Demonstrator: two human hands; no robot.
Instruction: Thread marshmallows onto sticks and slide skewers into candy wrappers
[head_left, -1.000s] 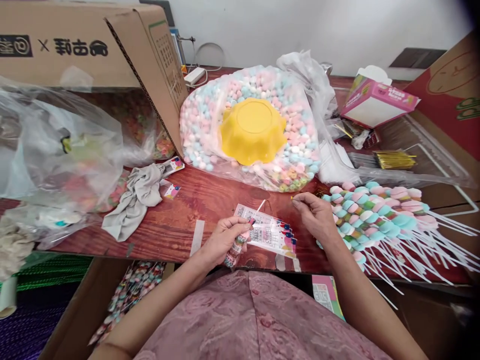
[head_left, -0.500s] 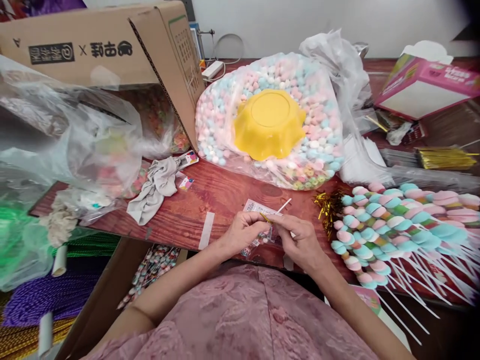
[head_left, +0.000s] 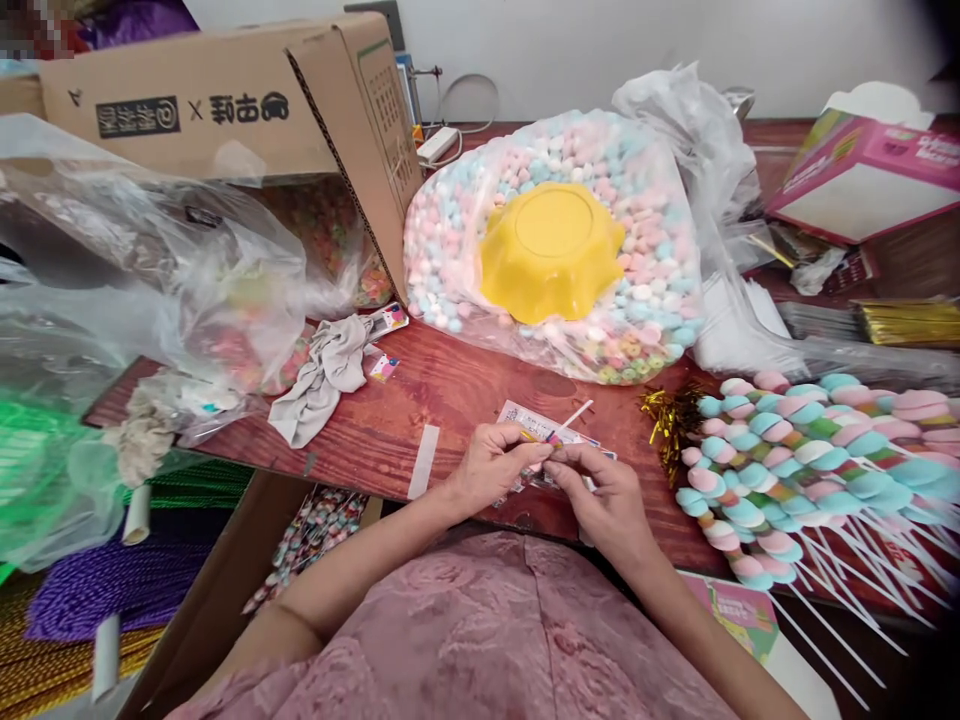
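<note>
My left hand is closed in a pinch, with a thin gold twist tie at its fingertips. Close beside it, my right hand pinches the gathered end of a clear plastic bag, its grip partly hidden by the fingers. Small colourful pieces show through the plastic below the fingertips. A white stick slants up from between the hands. Just behind them lies a printed clear wrapper on the red-brown table.
A yellow scalloped bowl sits upside down on a big bag of marshmallows. Marshmallow skewers are piled at right, near gold tinsel and gold twist ties. A cardboard box and grey cloth are at left.
My right fingers have shifted slightly away from the left fingertips, and a small pinkish-purple bit shows between them. The whole view has slid a little, so things appear farther right.
</note>
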